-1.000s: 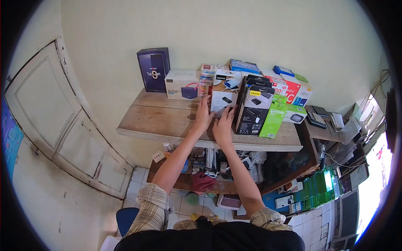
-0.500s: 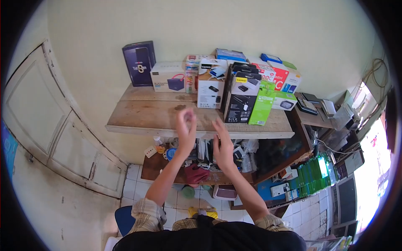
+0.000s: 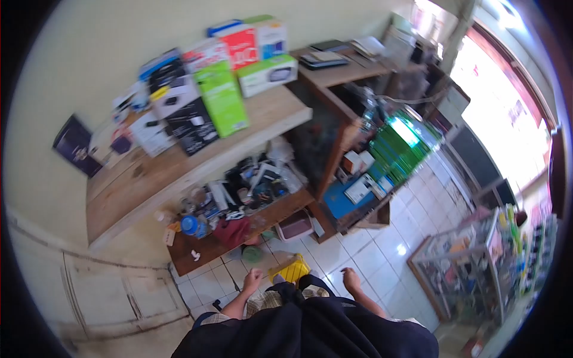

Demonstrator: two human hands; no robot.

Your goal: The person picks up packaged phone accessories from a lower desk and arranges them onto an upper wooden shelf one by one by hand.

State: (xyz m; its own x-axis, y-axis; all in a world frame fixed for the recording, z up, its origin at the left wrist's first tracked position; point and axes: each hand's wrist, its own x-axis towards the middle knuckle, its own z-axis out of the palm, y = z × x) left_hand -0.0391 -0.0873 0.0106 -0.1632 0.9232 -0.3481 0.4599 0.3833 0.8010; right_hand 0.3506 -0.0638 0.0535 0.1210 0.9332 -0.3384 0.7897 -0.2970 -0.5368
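My left hand hangs low near my body, its fingers curled in, with nothing visible in it. To the right, my right hand is also low, fingers curled, over the tiled floor. Between them lies a yellow object on the floor. Away from both hands, a wooden shelf bears a green box, a black and white box, a red box and a dark purple tablet box.
A lower shelf holds a blue-lidded jar, a dark red cloth and cluttered small items. A glass display case stands at the right. Green packs lie on a blue surface. A door is at lower left.
Both hands have come away from the shelf and dropped close to my body, their fingers now curled. The view has turned right, bringing the display case into sight.
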